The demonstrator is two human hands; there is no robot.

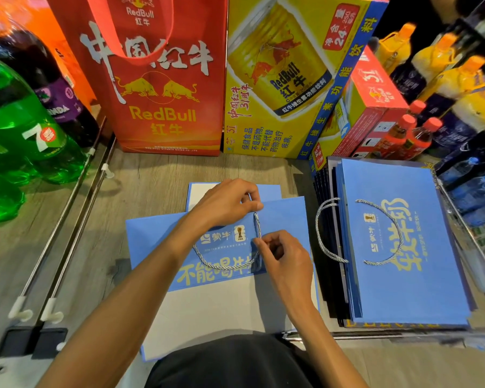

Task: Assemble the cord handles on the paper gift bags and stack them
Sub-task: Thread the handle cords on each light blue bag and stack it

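A flat blue paper gift bag with yellow lettering lies on the wooden shelf in front of me. A silver twisted cord loops across its face. My left hand pinches the bag's top edge where the cord rises. My right hand pinches the cord lower down, near the bag's middle. To the right lies a stack of finished blue bags with cord handles fitted.
A red RedBull bag and a yellow RedBull carton stand behind. Green soda bottles sit at left beyond metal rails. Drink bottles crowd the right. More flat bags lie under the one I hold.
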